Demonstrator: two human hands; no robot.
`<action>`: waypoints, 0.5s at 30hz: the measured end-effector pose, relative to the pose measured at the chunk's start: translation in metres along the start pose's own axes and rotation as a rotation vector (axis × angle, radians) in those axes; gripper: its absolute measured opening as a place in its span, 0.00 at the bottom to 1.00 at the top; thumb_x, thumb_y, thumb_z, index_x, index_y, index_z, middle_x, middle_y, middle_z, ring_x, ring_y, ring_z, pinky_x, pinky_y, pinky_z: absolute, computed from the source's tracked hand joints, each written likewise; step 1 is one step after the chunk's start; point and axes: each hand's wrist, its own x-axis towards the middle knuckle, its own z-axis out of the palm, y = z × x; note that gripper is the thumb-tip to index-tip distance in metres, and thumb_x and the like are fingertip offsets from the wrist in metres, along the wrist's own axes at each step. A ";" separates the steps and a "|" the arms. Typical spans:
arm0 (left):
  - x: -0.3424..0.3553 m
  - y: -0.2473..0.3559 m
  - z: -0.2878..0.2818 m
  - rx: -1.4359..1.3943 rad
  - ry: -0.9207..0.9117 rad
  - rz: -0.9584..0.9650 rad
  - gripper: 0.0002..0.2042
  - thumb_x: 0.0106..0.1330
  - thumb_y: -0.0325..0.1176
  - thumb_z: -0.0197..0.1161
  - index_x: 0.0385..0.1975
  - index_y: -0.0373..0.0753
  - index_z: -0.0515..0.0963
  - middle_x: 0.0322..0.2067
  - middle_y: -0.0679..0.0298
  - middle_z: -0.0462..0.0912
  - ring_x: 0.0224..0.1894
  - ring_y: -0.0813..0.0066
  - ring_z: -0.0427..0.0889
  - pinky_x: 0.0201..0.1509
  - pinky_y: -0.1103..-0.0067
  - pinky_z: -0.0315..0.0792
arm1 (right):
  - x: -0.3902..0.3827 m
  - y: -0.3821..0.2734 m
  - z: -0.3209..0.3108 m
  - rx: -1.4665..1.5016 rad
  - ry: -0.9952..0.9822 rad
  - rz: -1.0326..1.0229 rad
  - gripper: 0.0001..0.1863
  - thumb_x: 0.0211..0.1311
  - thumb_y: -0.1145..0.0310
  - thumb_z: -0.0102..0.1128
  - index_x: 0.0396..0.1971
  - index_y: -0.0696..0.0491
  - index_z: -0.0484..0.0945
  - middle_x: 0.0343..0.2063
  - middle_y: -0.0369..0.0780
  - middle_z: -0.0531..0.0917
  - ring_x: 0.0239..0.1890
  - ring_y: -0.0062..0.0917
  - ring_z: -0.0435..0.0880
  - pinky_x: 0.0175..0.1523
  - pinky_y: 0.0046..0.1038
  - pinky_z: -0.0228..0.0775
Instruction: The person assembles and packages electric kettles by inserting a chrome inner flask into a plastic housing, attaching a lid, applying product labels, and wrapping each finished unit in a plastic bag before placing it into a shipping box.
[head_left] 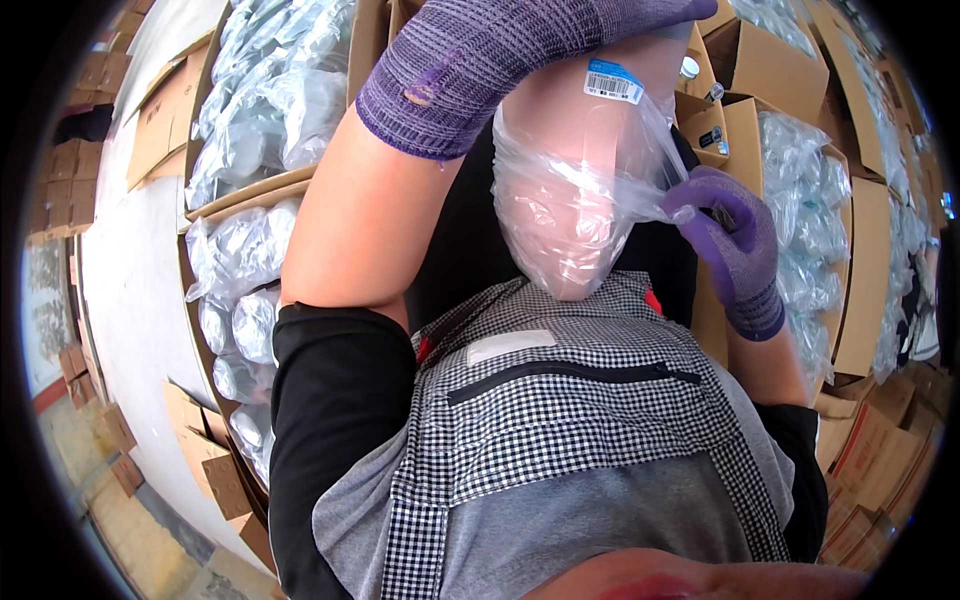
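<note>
A smooth pink, rounded vessel point(565, 215), narrowing toward my body, is tilted in front of my chest inside a clear plastic bag point(650, 190). Its exact kind is not clear. A blue and white barcode label point(613, 82) shows near its upper part. My left hand point(575, 28), in a purple knit glove, grips the vessel's far end from above; most of its fingers are cut off by the upper edge. On the right side, my gloved right hand point(728, 235) pinches the bag between thumb and fingers and draws the film taut.
To the left, a cardboard box point(250, 192) holds several items wrapped in clear plastic. Another box point(842, 265) of wrapped items stands to the right. Beyond my right hand, small dark-lidded jars point(711, 137) sit among cardboard dividers. Flattened cartons point(165, 120) lie on the pale floor.
</note>
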 end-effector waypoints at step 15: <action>0.001 -0.001 0.008 0.017 0.026 0.071 0.29 0.62 0.59 0.64 0.23 0.32 0.83 0.23 0.48 0.83 0.31 0.52 0.85 0.42 0.65 0.78 | -0.020 0.050 0.022 -0.009 0.126 -0.132 0.15 0.61 0.75 0.62 0.48 0.58 0.83 0.32 0.36 0.82 0.25 0.18 0.74 0.34 0.21 0.68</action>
